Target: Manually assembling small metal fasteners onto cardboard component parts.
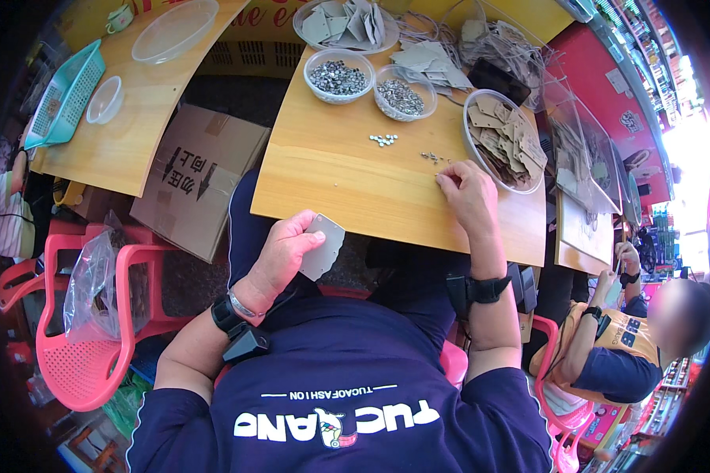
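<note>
My left hand (282, 251), off the table's near edge, pinches a flat grey card (323, 248) with a wavy edge between thumb and fingers. Over the table's right part, my right hand (467, 193) has its thumb and fingertips pressed together; anything between them is too small to make out. Just beyond those fingertips lies a small scatter of tiny metal pieces (432, 157). To their left sits a loose group of small round silvery pieces (383, 140). A bowl of grey-brown cards (503, 146) stands right of my right hand.
Two clear bowls of small metal parts, one (338, 77) left of the other (403, 98), stand toward the back. Behind them are a bowl of grey cards (345, 24) and stacked cards (430, 63). A carton (193, 169) and pink chair (87, 347) are left; another person (615, 339) sits right.
</note>
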### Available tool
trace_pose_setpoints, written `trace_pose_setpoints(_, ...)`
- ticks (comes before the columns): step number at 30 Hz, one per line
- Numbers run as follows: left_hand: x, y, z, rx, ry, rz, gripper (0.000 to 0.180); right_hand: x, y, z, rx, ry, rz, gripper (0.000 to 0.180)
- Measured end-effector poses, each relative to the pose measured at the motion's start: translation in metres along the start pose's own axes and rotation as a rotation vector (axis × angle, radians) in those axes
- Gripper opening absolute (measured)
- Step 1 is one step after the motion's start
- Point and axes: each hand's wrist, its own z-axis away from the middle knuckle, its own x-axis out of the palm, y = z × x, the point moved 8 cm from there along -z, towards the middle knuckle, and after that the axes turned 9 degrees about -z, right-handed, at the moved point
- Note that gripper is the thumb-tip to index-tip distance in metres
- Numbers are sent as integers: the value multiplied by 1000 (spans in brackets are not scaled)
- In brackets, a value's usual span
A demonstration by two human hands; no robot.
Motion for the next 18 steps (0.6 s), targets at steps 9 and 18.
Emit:
trace_pose_setpoints(9, 1, 1, 1, 4, 16, -8, 22, -5, 13, 5, 48, -19, -180, 13)
trace_pose_setpoints(18, 3, 0, 0, -8, -4, 13, 23, 8, -5, 6, -34, 42, -194, 16)
